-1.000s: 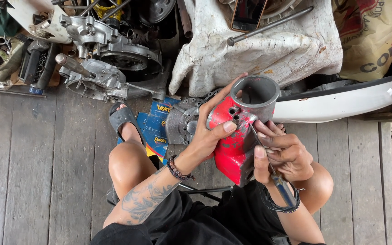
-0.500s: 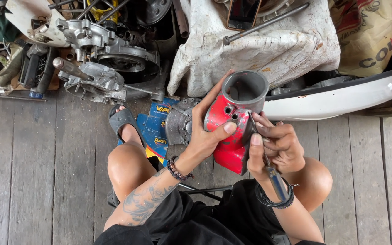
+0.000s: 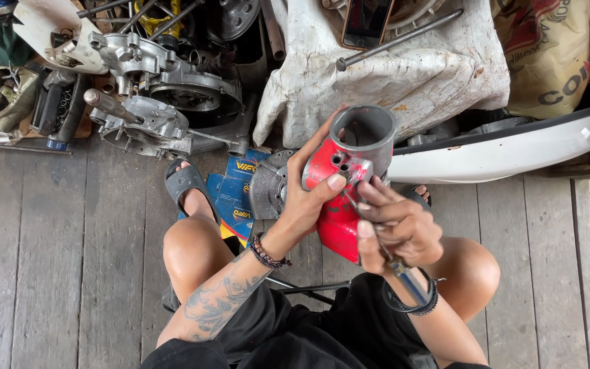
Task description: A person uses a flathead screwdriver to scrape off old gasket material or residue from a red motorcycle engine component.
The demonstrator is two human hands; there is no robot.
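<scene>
The left hand point(image 3: 308, 198) is wrapped around the red part point(image 3: 339, 205), thumb pressed on its face and fingers curled up behind the grey ring point(image 3: 363, 130) at its top. The part sits above the lap, between the knees, over the plank floor point(image 3: 49, 260). Compared with a second ago it has tipped a little and come down closer to the body, its open ring now turned more to the camera. The right hand point(image 3: 394, 229) is closed on a thin tool point(image 3: 404, 277), the tip at the small holes on the red face, just under the ring; it has slid up nearer those holes. The engine cases point(image 3: 151, 102) lie untouched at the floor's far left.
</scene>
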